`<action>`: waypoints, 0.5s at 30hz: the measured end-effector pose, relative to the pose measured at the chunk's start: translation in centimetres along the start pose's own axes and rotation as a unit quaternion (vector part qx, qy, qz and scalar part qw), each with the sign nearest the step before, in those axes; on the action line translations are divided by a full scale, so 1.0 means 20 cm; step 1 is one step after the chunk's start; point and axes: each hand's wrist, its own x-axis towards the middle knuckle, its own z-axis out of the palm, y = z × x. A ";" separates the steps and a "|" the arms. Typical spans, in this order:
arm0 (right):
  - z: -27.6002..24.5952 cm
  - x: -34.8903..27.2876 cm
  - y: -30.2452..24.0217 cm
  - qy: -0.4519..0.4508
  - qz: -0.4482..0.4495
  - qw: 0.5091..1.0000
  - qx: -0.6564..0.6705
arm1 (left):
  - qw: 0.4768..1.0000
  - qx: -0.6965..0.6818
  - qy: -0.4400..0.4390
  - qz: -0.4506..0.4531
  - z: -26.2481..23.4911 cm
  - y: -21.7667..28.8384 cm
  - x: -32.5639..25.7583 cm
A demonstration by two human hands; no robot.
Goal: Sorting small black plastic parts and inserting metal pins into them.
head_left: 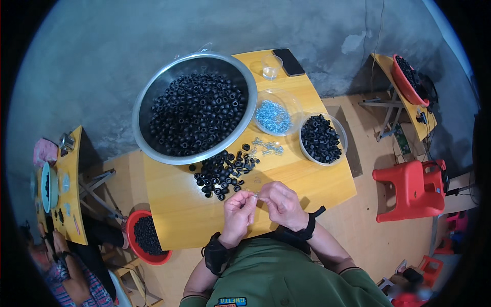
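Note:
My left hand and my right hand meet above the table's near edge, fingertips pinched close together. Something small and pale shows between them, too small to name. Just beyond my left hand lies a loose heap of black round caps with smaller black plugs among them. Small clear-blue pieces are scattered to the right of that heap. A large metal basin full of black caps stands at the far left. On the right are a clear tub of blue pieces and a tub of black plugs.
A clear cup and a black phone lie at the table's far edge. On the floor to the left stands a red basin of black parts; a red stool is to the right. Another person sits at a side table on the left.

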 end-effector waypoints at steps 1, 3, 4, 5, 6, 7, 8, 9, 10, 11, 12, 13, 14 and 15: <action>0.00 0.00 0.00 -0.004 -0.025 0.999 -0.029 | 1.000 0.000 -0.001 -0.001 -0.01 0.00 0.00; 0.00 -0.01 0.01 -0.008 -0.049 0.997 -0.059 | 0.999 -0.014 -0.035 -0.034 -0.02 0.00 0.00; 0.01 -0.01 0.01 -0.002 -0.054 0.996 -0.077 | 0.999 -0.014 -0.035 -0.036 -0.02 0.00 0.00; 0.01 0.00 0.01 0.004 -0.061 0.993 -0.097 | 0.996 -0.037 -0.043 -0.064 -0.01 0.01 0.01; 0.01 0.01 0.00 0.004 -0.061 0.993 -0.099 | 0.993 -0.060 -0.051 -0.092 -0.01 0.02 0.01; 0.01 0.01 -0.01 0.007 -0.052 0.994 -0.092 | 0.992 -0.062 -0.053 -0.093 -0.01 0.02 0.01; 0.00 0.02 -0.01 0.011 -0.043 0.996 -0.083 | 0.991 -0.072 -0.057 -0.099 -0.02 0.01 0.01; 0.00 0.02 -0.01 0.010 -0.043 0.996 -0.084 | 0.989 -0.081 -0.061 -0.105 -0.02 0.01 0.02; 0.01 0.02 0.00 0.016 -0.031 0.997 -0.064 | 0.989 -0.082 -0.061 -0.105 -0.02 0.01 0.02; 0.01 0.02 0.00 0.022 -0.017 0.999 -0.044 | 0.987 -0.089 -0.071 -0.110 -0.02 0.02 0.02; 0.01 0.02 0.00 0.022 -0.017 0.999 -0.045 | 0.985 -0.096 -0.080 -0.115 -0.02 0.02 0.02; 0.01 0.02 0.00 0.030 0.017 0.999 -0.004 | 0.985 -0.097 -0.081 -0.116 -0.02 0.03 0.02; 0.01 0.01 0.00 0.037 0.052 0.997 0.039 | 0.980 -0.111 -0.094 -0.135 -0.03 0.03 0.02; 0.01 0.01 -0.01 0.036 0.053 0.997 0.038 | 0.974 -0.126 -0.107 -0.153 -0.03 0.04 0.02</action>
